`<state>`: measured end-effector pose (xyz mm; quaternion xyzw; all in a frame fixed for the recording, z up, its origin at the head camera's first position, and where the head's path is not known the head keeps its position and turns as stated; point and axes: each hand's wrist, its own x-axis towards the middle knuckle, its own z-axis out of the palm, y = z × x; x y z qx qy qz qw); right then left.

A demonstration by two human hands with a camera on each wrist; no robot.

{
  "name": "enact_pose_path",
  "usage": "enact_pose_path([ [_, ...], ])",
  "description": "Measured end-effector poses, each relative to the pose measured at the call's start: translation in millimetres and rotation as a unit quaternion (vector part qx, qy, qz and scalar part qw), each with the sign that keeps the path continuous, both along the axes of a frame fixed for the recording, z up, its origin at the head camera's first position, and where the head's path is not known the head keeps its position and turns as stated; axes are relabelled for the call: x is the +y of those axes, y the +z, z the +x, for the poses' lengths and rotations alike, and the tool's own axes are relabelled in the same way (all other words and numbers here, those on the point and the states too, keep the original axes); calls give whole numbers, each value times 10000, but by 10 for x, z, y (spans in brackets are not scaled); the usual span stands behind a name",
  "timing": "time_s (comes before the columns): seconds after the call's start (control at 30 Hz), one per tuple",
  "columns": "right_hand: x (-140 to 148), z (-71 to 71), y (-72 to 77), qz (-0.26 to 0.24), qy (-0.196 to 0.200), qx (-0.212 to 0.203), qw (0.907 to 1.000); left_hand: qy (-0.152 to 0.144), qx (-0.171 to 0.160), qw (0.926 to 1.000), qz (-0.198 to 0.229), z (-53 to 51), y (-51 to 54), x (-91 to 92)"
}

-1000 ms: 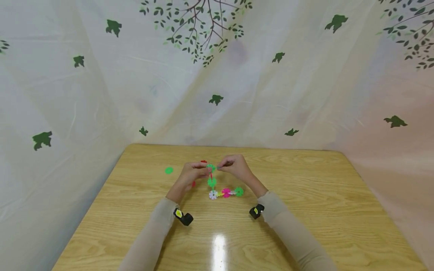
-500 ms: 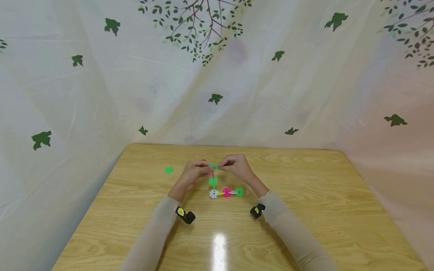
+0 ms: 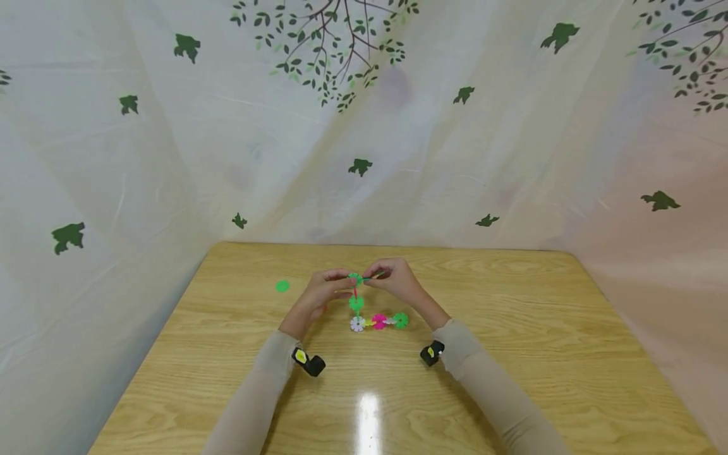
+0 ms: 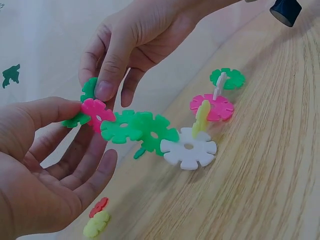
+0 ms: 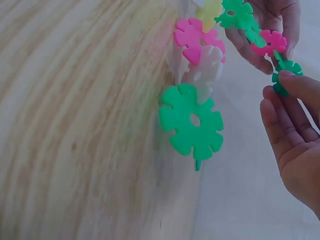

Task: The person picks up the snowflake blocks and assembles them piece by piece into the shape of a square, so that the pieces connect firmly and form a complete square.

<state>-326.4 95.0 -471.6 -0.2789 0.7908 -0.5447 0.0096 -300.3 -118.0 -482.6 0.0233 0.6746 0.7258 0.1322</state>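
Note:
A chain of flower-shaped interlocking discs bends in an L on the table, with a white disc (image 3: pixel 357 324) at its corner. One leg runs right through a pink disc (image 3: pixel 379 321) to a green disc (image 3: pixel 400 320). The other leg is raised, through several green discs (image 4: pixel 121 126) and a pink disc (image 4: pixel 98 114), to a green disc at its end. My left hand (image 3: pixel 321 294) pinches that end between thumb and fingers. Opposite it, my right hand (image 3: pixel 398 279) pinches another green disc (image 4: pixel 90 89) against the end; whether their slots are engaged, I cannot tell.
A loose green disc (image 3: pixel 282 286) lies left of the hands. Below the left hand, a red disc (image 4: pixel 99 207) and a pale yellow disc (image 4: pixel 97 224) lie on the wooden table (image 3: pixel 512 354). Behind the table hangs a printed cloth (image 3: pixel 421 189).
My right hand has moved slightly left, bringing its green disc up to the chain's end. That disc now tilts up to the right. The red disc behind my left hand has gone out of sight.

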Motion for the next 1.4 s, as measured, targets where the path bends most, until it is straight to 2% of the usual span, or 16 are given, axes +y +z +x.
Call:
enact_pose_path([
  [0.27, 84, -28, 123, 337, 230, -126, 9991, -16, 35, 10000, 63, -18, -39, 9],
  [0.5, 250, -216, 158, 245, 107, -516, 9983, 51, -33, 9999, 149, -28, -76, 24],
  [0.73, 367, -367, 201, 504, -72, -824, 9953, 68, -112, 9998, 138, -25, -94, 29],
  [1.03, 326, -523, 115, 886, -75, -1003, 9910, -20, -53, 10000, -12, -5, -73, 38],
  [1.17, 267, -572, 41, 1136, -61, -897, 9894, 11, -76, 10000, -52, -8, -84, 38],
  [1.4, 210, -640, -77, 1392, -245, -940, 9855, 0, -89, 9999, -62, -8, -97, 44],
])
